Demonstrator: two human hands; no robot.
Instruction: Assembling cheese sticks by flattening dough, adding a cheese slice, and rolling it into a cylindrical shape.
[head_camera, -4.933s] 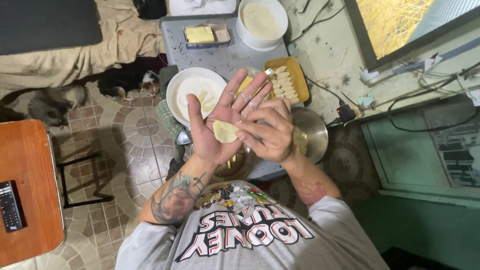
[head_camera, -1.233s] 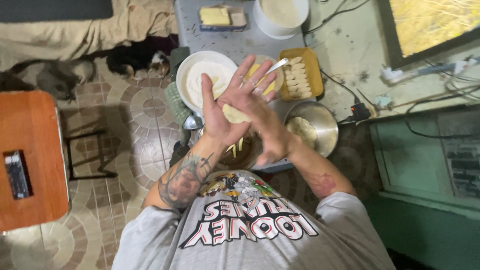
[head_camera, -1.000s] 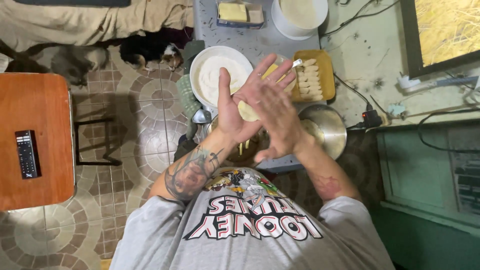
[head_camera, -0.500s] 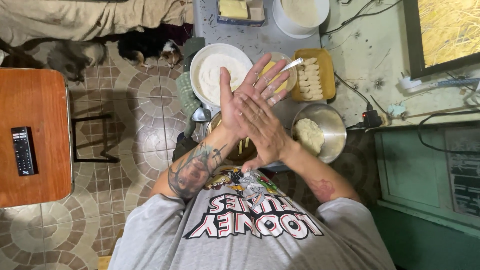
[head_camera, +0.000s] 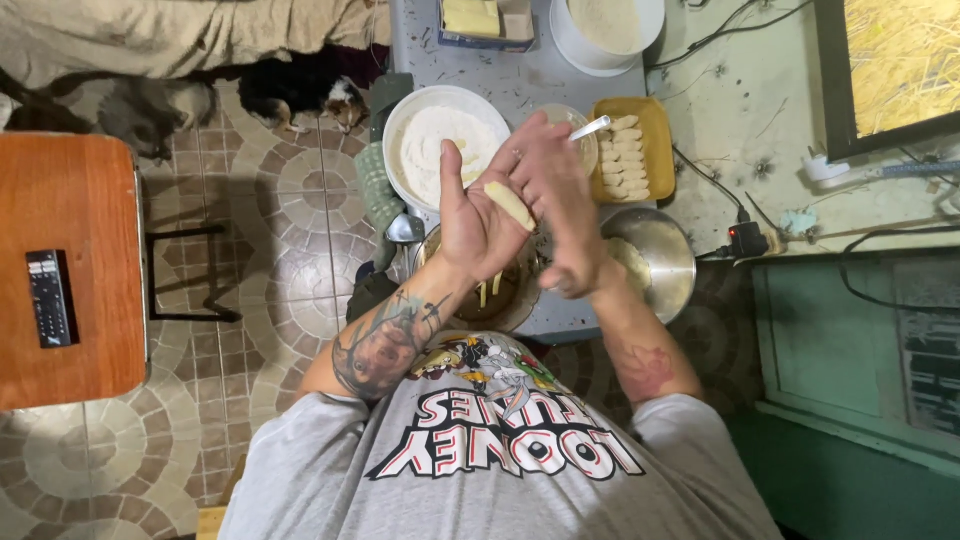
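Observation:
A pale roll of dough (head_camera: 510, 205) sits between my two palms above the small grey table (head_camera: 520, 75). My left hand (head_camera: 470, 215) lies under and beside the roll, palm up. My right hand (head_camera: 555, 200) presses on it from the right, fingers pointing away from me. Just beyond my hands stand a white bowl of flour (head_camera: 440, 145) and a yellow tray (head_camera: 630, 150) with several shaped dough rolls. A metal bowl of dough (head_camera: 650, 255) stands below my right wrist.
A white tub (head_camera: 600, 25) and a box with a yellow block (head_camera: 475, 20) stand at the table's far end. A wooden table (head_camera: 70, 270) with a black remote (head_camera: 48, 298) is at the left. Two small animals (head_camera: 290, 90) lie on the tiled floor. Cables and a plug (head_camera: 745, 240) run at the right.
The flat dough piece in my left palm has become a long roll. My right hand slid back and forth across my left palm.

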